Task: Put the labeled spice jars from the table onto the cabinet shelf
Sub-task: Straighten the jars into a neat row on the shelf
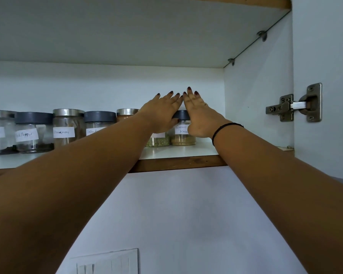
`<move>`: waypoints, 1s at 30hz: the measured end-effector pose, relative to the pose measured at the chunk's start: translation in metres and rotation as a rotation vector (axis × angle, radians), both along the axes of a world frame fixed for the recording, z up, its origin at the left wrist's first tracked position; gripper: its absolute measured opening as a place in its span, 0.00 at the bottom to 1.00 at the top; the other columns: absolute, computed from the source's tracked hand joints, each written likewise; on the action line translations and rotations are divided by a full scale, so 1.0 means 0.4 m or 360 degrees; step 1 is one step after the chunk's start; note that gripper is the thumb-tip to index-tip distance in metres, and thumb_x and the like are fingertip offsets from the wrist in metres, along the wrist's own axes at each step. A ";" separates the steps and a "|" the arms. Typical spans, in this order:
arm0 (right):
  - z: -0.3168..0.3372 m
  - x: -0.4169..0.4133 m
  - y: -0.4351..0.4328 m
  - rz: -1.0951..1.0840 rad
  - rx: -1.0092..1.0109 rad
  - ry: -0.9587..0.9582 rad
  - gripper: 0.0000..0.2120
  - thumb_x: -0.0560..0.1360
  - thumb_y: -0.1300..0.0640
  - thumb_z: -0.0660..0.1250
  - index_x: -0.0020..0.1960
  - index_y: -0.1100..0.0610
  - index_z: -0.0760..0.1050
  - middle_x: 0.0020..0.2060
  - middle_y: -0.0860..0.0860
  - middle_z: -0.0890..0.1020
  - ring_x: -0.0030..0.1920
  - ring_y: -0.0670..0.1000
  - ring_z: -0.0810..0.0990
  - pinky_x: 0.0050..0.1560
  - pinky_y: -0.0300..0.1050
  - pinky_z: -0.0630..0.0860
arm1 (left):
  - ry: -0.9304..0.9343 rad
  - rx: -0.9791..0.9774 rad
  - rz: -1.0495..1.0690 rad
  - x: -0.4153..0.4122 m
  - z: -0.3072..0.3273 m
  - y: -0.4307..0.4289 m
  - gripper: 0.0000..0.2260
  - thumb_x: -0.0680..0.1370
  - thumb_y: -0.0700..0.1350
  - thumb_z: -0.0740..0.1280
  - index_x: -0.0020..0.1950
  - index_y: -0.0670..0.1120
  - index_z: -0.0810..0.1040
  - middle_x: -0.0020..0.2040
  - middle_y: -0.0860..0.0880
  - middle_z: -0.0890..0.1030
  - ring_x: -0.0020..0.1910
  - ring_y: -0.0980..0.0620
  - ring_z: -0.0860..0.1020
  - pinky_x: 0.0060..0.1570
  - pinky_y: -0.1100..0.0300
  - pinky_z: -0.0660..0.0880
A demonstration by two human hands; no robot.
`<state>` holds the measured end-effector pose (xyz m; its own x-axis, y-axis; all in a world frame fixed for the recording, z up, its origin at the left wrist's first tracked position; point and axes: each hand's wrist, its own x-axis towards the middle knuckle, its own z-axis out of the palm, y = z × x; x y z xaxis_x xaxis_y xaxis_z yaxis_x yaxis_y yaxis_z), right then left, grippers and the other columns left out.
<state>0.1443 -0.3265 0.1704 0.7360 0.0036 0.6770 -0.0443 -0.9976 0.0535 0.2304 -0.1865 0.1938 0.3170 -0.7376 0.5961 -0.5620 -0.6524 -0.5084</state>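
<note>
- On the white cabinet shelf point(202, 150), bare room runs right of the jar row point(65, 127) to the side wall point(255, 107).
- Clear glass, grey-lidded Garam Masala jar point(183, 138) stands upright, ending the row, label facing me.
- My left hand point(162, 113) and right hand point(200, 113) flank it, fingers straight, gripping nothing.

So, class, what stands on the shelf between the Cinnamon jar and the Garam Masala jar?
Head view: three jars, a dark-lidded jar, a silver-lidded jar and a green-spice jar, the last two partly behind the left arm.
</note>
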 end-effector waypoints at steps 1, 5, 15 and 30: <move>0.000 0.000 -0.001 -0.0020 -0.0018 -0.0030 0.46 0.75 0.61 0.67 0.80 0.58 0.36 0.79 0.53 0.36 0.79 0.53 0.38 0.77 0.49 0.50 | -0.0035 -0.0020 -0.0012 -0.001 0.001 0.000 0.32 0.83 0.56 0.55 0.81 0.44 0.45 0.82 0.45 0.48 0.81 0.46 0.46 0.78 0.47 0.46; -0.001 -0.002 -0.001 -0.0078 -0.0067 -0.0067 0.47 0.75 0.59 0.67 0.79 0.59 0.35 0.79 0.55 0.36 0.79 0.54 0.38 0.78 0.48 0.46 | -0.0117 -0.0101 -0.0034 -0.008 0.007 0.003 0.32 0.84 0.56 0.54 0.81 0.45 0.44 0.82 0.46 0.46 0.81 0.47 0.44 0.78 0.49 0.44; -0.011 -0.036 0.028 -0.0088 -0.0115 -0.0095 0.47 0.74 0.59 0.67 0.79 0.60 0.37 0.79 0.56 0.37 0.79 0.54 0.39 0.79 0.48 0.44 | -0.0192 0.0026 0.0040 -0.065 -0.009 0.051 0.30 0.84 0.55 0.51 0.81 0.45 0.42 0.82 0.45 0.45 0.80 0.47 0.43 0.78 0.48 0.42; 0.006 -0.137 0.154 -0.0028 -0.0272 -0.0246 0.41 0.76 0.55 0.62 0.80 0.57 0.40 0.80 0.53 0.40 0.80 0.52 0.41 0.77 0.46 0.42 | -0.0319 0.0045 0.0179 -0.168 0.015 0.244 0.28 0.85 0.56 0.46 0.81 0.45 0.42 0.82 0.45 0.46 0.81 0.48 0.43 0.77 0.52 0.41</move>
